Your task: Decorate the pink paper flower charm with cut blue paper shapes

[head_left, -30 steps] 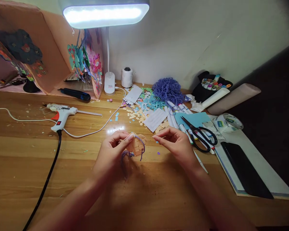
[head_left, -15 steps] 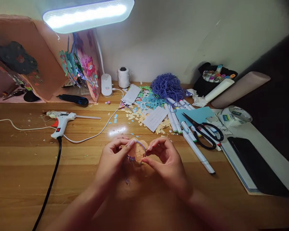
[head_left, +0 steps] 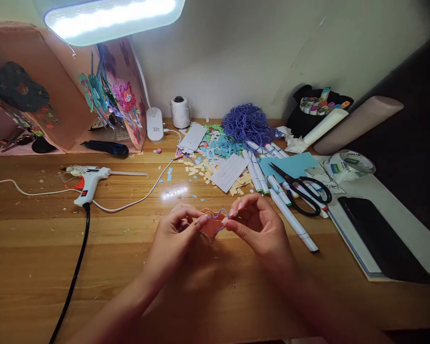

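Note:
My left hand (head_left: 175, 234) pinches a small orange paper piece (head_left: 210, 227) between thumb and fingers, above the wooden table (head_left: 103, 277). A purple string (head_left: 219, 213) runs in a loop along the piece's edge, with part of it under my left thumb. To the right, my right hand (head_left: 260, 227) is closed in a pinch on the string, thumb against fingertips. My left fingers hide part of the paper piece.
A glue gun (head_left: 89, 184) with its black cable lies at left. Behind my hands are paper scraps (head_left: 225, 148), a heap of purple string (head_left: 247, 124), white markers (head_left: 292, 220) and black scissors (head_left: 303, 188). A black phone-like slab (head_left: 380, 239) rests at right.
The paper piece has tilted, so its gridded face no longer shows. My right hand has drawn slightly right and up, and the string now makes a loop beyond the piece's edge.

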Demonstrator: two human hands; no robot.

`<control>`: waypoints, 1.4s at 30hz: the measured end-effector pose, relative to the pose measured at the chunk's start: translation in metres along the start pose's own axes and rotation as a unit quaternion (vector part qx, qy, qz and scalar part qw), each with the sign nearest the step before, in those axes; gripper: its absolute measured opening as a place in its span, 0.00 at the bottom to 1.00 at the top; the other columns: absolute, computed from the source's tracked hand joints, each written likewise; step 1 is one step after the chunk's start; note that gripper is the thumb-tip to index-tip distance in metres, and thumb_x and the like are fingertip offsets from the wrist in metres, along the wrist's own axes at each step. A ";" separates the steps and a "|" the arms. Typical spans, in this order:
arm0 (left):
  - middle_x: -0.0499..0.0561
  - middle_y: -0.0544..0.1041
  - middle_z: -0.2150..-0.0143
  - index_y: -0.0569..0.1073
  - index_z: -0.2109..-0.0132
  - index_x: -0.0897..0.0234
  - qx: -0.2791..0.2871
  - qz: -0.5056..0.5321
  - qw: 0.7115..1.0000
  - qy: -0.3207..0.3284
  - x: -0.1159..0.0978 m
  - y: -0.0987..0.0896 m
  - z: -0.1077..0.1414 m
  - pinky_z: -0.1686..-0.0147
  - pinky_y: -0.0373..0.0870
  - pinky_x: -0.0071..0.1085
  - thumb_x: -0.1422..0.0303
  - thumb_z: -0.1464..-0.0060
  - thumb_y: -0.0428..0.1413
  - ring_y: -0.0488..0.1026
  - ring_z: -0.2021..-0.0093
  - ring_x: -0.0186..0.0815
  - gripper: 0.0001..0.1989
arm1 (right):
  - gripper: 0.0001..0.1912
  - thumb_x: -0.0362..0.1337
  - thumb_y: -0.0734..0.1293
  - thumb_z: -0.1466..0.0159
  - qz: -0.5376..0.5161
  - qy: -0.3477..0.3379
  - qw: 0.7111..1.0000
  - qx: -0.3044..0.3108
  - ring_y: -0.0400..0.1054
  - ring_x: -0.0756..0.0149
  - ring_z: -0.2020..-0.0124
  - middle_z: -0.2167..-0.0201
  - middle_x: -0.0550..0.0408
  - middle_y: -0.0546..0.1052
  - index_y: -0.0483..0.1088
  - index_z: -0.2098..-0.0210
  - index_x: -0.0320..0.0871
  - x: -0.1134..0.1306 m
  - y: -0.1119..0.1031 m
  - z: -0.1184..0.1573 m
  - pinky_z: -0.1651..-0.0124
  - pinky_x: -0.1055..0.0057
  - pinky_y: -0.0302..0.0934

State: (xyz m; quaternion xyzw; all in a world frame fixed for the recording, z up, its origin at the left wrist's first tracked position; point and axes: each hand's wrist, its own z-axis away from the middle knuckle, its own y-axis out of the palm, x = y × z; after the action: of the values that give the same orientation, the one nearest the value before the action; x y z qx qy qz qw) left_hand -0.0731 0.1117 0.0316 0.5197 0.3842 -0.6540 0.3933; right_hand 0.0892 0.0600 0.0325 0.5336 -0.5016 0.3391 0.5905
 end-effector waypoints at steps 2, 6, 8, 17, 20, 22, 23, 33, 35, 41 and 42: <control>0.48 0.71 0.70 0.74 0.71 0.64 0.017 -0.007 1.000 -0.009 0.001 0.002 0.000 0.69 0.59 0.29 0.58 0.49 0.58 0.66 0.69 0.34 0.13 | 0.13 0.28 0.73 0.46 -0.018 0.004 1.000 -0.011 0.67 0.74 0.69 0.71 0.63 0.69 0.65 0.68 0.47 -0.001 -0.001 -0.001 0.65 0.78 0.66; 0.48 0.69 0.71 0.72 0.73 0.64 0.037 -0.037 0.999 0.003 0.004 0.003 0.000 0.67 0.60 0.30 0.57 0.46 0.55 0.66 0.69 0.34 0.16 | 0.13 0.28 0.73 0.46 -0.037 0.011 0.999 -0.020 0.66 0.75 0.68 0.70 0.63 0.69 0.66 0.68 0.47 -0.001 -0.006 -0.005 0.65 0.80 0.65; 0.49 0.70 0.70 0.71 0.73 0.64 0.041 -0.047 0.998 0.009 0.004 0.004 0.000 0.65 0.60 0.31 0.56 0.44 0.53 0.67 0.67 0.35 0.17 | 0.13 0.27 0.73 0.46 -0.046 0.017 0.999 -0.010 0.66 0.75 0.66 0.70 0.63 0.69 0.66 0.67 0.47 -0.001 -0.008 -0.006 0.62 0.81 0.65; 0.45 0.68 0.74 0.64 0.69 0.63 0.085 0.009 0.995 -0.053 0.002 0.008 0.004 0.74 0.56 0.27 0.56 0.39 0.48 0.60 0.76 0.29 0.16 | 0.19 0.31 0.77 0.54 -0.063 0.122 0.990 -0.009 0.65 0.73 0.67 0.66 0.61 0.69 0.66 0.68 0.47 0.007 -0.011 -0.013 0.63 0.77 0.65; 0.44 0.67 0.74 0.64 0.68 0.63 0.081 0.039 0.993 -0.070 0.003 0.008 0.004 0.75 0.57 0.26 0.55 0.41 0.49 0.62 0.76 0.28 0.16 | 0.18 0.33 0.77 0.54 -0.050 0.130 0.990 -0.016 0.64 0.73 0.67 0.66 0.60 0.68 0.66 0.68 0.47 0.010 -0.011 -0.014 0.63 0.76 0.65; 0.45 0.69 0.73 0.64 0.68 0.63 0.083 0.056 0.992 -0.083 0.004 0.008 0.003 0.75 0.58 0.26 0.54 0.42 0.50 0.63 0.76 0.28 0.16 | 0.18 0.34 0.77 0.53 -0.041 0.127 0.991 -0.021 0.63 0.72 0.67 0.66 0.60 0.68 0.66 0.68 0.47 0.012 -0.012 -0.014 0.64 0.76 0.64; 0.45 0.69 0.73 0.64 0.67 0.63 0.084 0.059 0.991 -0.088 0.004 0.007 0.002 0.74 0.58 0.26 0.53 0.42 0.50 0.63 0.75 0.28 0.17 | 0.18 0.34 0.76 0.53 -0.035 0.125 0.991 -0.022 0.63 0.72 0.67 0.66 0.59 0.69 0.66 0.68 0.47 0.012 -0.012 -0.015 0.64 0.75 0.64; 0.48 0.73 0.66 0.67 0.60 0.65 0.114 0.096 0.981 -0.128 0.000 0.004 -0.001 0.65 0.64 0.29 0.57 0.50 0.59 0.69 0.67 0.32 0.18 | 0.17 0.35 0.75 0.52 -0.006 0.088 0.995 -0.044 0.63 0.71 0.65 0.66 0.59 0.68 0.65 0.67 0.47 0.005 -0.019 -0.017 0.61 0.75 0.63; 0.49 0.73 0.65 0.67 0.59 0.65 0.111 0.111 0.978 -0.134 -0.001 0.003 -0.001 0.63 0.65 0.30 0.57 0.50 0.59 0.70 0.65 0.33 0.18 | 0.17 0.35 0.75 0.51 0.004 0.084 0.995 -0.044 0.64 0.70 0.64 0.66 0.59 0.68 0.65 0.67 0.47 0.005 -0.019 -0.018 0.61 0.74 0.64; 0.49 0.73 0.62 0.68 0.57 0.66 0.099 0.123 0.977 -0.141 -0.004 0.002 -0.001 0.61 0.65 0.30 0.60 0.51 0.61 0.69 0.63 0.33 0.18 | 0.17 0.34 0.76 0.53 -0.003 0.079 0.995 -0.059 0.64 0.70 0.65 0.66 0.58 0.69 0.66 0.68 0.47 0.006 -0.018 -0.018 0.63 0.74 0.65; 0.49 0.73 0.63 0.68 0.57 0.66 0.098 0.122 0.978 -0.139 -0.004 0.002 -0.001 0.61 0.65 0.30 0.61 0.52 0.61 0.69 0.63 0.33 0.18 | 0.17 0.34 0.76 0.53 -0.005 0.081 0.995 -0.060 0.64 0.70 0.65 0.66 0.58 0.69 0.66 0.68 0.47 0.006 -0.018 -0.018 0.63 0.74 0.65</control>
State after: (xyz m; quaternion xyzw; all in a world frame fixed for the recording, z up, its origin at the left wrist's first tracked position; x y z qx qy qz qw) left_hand -0.0706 0.1123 0.0353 0.5025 0.1935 -0.7014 0.4669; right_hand 0.1119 0.0731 0.0346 0.4710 -0.4688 0.3473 0.6616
